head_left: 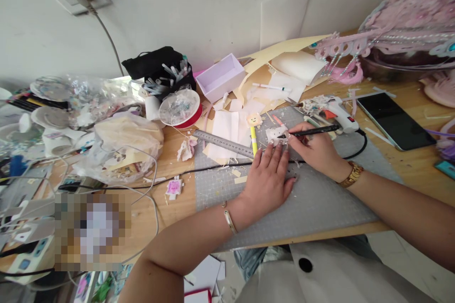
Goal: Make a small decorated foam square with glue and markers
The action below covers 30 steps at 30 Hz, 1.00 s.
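My right hand grips a slim black pen-shaped tool, tilted so that its lower end meets a small white piece; whether that end is a nib or a blade is too small to tell. Flat on the grey cutting mat lies my left hand, fingers stretched out and fingertips at the lower edge of the white piece. Just left of these fingers are a yellow stick, a small smiling-face piece and a steel ruler.
A white glue gun and a phone lie to the right. Behind stand a lilac box and a black pen pouch. Plastic bags crowd the left. A black cable crosses the mat under my left hand.
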Each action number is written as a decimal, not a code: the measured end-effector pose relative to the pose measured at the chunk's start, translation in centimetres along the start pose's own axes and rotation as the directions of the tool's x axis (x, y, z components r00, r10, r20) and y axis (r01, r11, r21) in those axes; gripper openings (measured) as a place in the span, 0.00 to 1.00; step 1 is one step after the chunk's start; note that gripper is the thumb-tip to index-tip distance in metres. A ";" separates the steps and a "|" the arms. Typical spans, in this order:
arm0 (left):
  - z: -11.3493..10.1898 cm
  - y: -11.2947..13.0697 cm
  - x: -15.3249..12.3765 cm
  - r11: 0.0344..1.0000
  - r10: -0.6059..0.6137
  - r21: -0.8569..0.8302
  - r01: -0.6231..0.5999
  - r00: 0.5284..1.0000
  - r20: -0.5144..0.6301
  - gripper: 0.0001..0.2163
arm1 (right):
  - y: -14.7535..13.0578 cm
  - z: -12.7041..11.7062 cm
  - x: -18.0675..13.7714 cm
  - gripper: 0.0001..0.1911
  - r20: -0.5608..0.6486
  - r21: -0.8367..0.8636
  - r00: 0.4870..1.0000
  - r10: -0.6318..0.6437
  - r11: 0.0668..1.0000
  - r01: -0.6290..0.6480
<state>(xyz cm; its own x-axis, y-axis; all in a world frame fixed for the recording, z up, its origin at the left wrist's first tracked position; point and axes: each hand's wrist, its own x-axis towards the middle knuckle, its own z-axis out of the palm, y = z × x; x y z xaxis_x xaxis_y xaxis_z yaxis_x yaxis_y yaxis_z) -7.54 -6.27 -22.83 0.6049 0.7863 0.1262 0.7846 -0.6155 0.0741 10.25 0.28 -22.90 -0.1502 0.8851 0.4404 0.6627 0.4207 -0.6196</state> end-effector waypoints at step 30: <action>-0.1 0.0 0.1 1.000 -0.003 0.004 0.003 0.999 0.038 0.31 | 0.1 0.0 0.1 0.01 -0.027 -0.002 1.000 -0.010 1.000 0.010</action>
<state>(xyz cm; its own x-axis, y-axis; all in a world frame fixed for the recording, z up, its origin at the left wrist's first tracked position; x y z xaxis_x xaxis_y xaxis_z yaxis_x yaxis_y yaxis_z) -7.52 -6.18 -22.77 0.6074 0.7894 0.0885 0.7867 -0.6132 0.0709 10.32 0.47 -22.93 -0.1373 0.8753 0.4638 0.6627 0.4292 -0.6137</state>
